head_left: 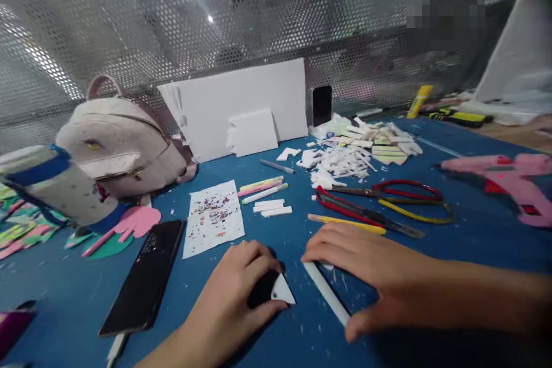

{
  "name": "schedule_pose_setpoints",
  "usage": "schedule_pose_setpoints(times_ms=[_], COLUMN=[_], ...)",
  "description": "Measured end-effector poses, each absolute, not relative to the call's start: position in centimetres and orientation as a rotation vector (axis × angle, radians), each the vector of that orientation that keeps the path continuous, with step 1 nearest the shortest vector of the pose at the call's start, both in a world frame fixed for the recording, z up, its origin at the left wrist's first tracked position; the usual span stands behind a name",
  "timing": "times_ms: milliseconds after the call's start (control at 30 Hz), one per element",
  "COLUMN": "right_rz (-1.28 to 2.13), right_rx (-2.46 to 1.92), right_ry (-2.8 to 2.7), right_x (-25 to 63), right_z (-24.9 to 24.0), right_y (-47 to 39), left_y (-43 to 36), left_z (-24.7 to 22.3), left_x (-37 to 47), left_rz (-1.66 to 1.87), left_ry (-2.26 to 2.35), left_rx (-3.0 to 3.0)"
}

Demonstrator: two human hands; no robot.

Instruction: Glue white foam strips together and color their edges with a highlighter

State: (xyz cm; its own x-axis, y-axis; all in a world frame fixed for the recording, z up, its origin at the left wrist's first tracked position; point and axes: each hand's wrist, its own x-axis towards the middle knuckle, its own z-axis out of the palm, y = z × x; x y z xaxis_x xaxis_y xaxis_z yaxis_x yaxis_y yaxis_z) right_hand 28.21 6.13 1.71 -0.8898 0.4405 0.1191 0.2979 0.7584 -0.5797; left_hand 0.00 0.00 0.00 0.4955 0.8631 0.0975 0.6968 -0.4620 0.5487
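Note:
My left hand (233,293) is curled around a small white piece (283,290) with a pointed corner and a dark dot; thumb and fingers pinch it, and the rest is hidden. To its right, my right hand (375,261) spans a slim white strip (326,293), fingertips at its far end and thumb at its near end. The strip lies at a slant close to the blue tabletop. Just beyond the right fingers are a yellow-orange pencil-like stick (345,224) and a red-handled cutting tool (349,207). Short white strips (269,207) lie ahead of both hands.
A black phone (144,276) with a cable and a glitter-strewn paper (215,218) lie left. Scissors (405,192), a pink glue gun (500,175) and a scrap pile (345,158) sit right. White boards (254,92) and a backpack (125,138) stand behind.

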Motion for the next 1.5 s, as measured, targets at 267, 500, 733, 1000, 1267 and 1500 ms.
schedule_pose_setpoints(times_ms=[267,500,733,1000,1267,1500], right_rz=[0.580,0.448,0.122,0.108,-0.058,-0.412], right_rx=[-0.524,-0.659,-0.775,-0.725,-0.301,-0.011], right_ry=[-2.797,-2.791,-2.756,-2.698,-2.785,-2.674], right_x=[24.1,25.7,23.9,23.1,25.2,24.9], right_z=[0.7,2.6,1.9,2.3,5.3,6.1], right_y=[7.0,8.3,12.3,12.8,9.4,7.0], left_y=[-0.6,-0.6,-0.5,-0.5,0.3,1.0], left_z=[-0.2,-0.4,-0.3,-0.4,1.6,2.4], left_x=[-0.9,-1.3,-1.1,-1.1,-0.6,2.2], left_rz=[0.551,0.567,0.600,0.649,0.826,0.668], left_ry=[1.261,1.280,1.317,1.343,1.373,1.091], left_rx=[2.384,2.390,2.344,2.228,1.861,1.388])
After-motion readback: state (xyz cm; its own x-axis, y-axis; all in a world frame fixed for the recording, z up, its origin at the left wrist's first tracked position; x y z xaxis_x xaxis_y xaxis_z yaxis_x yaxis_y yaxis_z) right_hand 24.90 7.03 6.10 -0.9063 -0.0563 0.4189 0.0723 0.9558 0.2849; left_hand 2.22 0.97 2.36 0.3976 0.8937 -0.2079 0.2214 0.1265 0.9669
